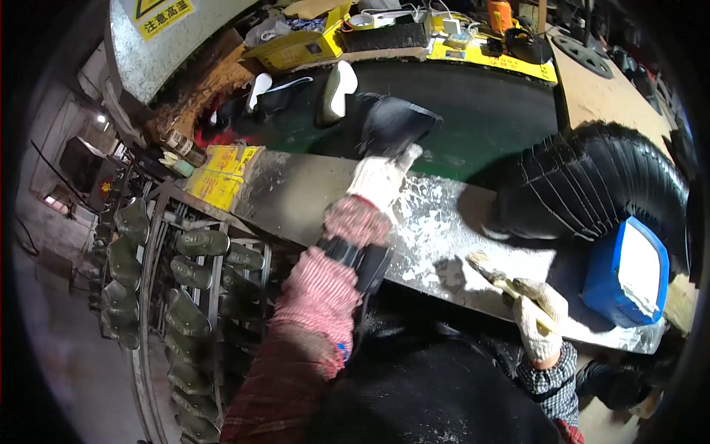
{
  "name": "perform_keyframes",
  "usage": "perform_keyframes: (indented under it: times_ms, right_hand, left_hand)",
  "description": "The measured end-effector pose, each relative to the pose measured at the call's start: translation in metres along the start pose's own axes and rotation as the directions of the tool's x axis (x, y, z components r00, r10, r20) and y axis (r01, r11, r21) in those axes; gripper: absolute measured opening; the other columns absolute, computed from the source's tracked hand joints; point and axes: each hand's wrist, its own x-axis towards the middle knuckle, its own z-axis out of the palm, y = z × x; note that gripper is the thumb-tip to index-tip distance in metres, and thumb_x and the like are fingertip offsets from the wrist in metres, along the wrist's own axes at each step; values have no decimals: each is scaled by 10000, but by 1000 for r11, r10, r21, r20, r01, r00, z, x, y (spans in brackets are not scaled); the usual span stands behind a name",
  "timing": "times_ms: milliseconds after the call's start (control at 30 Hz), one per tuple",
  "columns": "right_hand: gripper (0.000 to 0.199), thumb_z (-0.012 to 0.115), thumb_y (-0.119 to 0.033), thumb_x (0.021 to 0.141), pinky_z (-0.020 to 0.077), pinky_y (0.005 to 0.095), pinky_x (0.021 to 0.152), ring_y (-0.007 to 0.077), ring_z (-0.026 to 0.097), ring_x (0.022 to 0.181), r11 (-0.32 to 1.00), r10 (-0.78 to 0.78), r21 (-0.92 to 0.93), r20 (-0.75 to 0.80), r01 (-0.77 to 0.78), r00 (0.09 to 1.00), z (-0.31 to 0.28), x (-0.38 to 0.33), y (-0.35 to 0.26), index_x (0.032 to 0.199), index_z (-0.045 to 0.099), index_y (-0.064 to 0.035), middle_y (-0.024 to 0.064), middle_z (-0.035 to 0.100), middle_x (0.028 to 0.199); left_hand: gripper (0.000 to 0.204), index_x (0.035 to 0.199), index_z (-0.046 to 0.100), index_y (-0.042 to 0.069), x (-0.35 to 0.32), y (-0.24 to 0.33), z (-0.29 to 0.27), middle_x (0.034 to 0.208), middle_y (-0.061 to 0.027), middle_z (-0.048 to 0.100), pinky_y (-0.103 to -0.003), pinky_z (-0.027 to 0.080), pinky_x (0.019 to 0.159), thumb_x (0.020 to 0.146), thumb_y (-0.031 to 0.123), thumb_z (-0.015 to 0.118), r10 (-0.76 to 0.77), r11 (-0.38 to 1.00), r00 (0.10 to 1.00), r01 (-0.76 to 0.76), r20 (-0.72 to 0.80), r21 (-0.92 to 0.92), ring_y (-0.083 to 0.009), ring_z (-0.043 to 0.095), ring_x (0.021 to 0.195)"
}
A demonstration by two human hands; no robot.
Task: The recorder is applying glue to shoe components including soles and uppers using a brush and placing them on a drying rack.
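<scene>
My left hand (379, 181), in a white knit glove, reaches over the near edge of a dark green conveyor belt (473, 140). It grips the lower end of a black shoe upper (399, 122), slightly smeared by motion; the glove hides some fingertips. Farther left on the belt are a white-faced sole (340, 90), a second one (259, 90) and a dark piece with a white edge (287, 95). My gloved right hand (542, 314) is closed around the handle of a brush (489, 272), its bristles pointing up-left above the white-splattered metal ledge (436, 229).
A blue tub (625, 277) of white paste stands on the ledge's right end, below a ribbed black duct (599, 181). At lower left, a metal rack (151, 311) carries several dark green shoe lasts (188, 318). Yellow boxes (303, 48) line the back.
</scene>
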Motion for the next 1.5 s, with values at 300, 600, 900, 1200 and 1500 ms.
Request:
perform_keyframes:
  times_ms: [300, 600, 900, 1200, 1500]
  right_hand:
    - [295, 620, -213, 914, 501, 284, 678, 174, 622, 715, 996, -12, 92, 62, 6, 998, 7, 0, -15, 1000, 613, 69, 145, 665, 854]
    - [220, 574, -159, 951, 414, 216, 658, 71, 513, 712, 957, 15, 228, 583, -181, 812, 88, 8, -117, 1071, 594, 25, 80, 644, 903]
    - [187, 564, -132, 935, 448, 246, 691, 113, 538, 734, 999, -22, 37, 543, 2, 840, 67, -19, -161, 1041, 618, 12, 40, 613, 843]
    - [166, 602, -66, 898, 508, 258, 725, 167, 642, 823, 891, -288, -275, 273, 361, 918, 7, -23, -144, 1011, 670, 35, 126, 685, 890]
    - [250, 588, -204, 947, 480, 282, 741, 156, 612, 835, 648, -586, -761, -524, -31, 618, -203, -32, -84, 1070, 653, 4, 113, 658, 939]
  left_hand:
    - [429, 1390, 340, 47, -170, -41, -74, 1151, -204, 552, -564, 537, 839, 972, 71, 438, -653, -245, 747, -368, -128, -897, -346, 601, 1025]
    - [388, 1086, 606, 36, -650, 71, -344, 1010, -106, 622, -345, 470, 864, 912, 372, 520, 59, 781, -794, 414, -605, -468, -230, 583, 943]
    - [593, 1263, 574, 1, -804, 93, -318, 1125, -140, 647, -345, 427, 934, 808, 358, 703, -499, 221, -564, 652, -658, -726, -236, 588, 1032]
    - [722, 1396, 315, -70, -607, 51, -242, 1382, -298, 393, -477, 495, 972, 925, 431, 534, -730, 668, 65, -147, -681, -730, -402, 476, 1226]
    - [710, 1367, 348, -65, -328, 53, -93, 1196, -305, 545, -481, 595, 686, 908, 439, 549, -499, -587, 867, -322, 18, -743, -411, 628, 913]
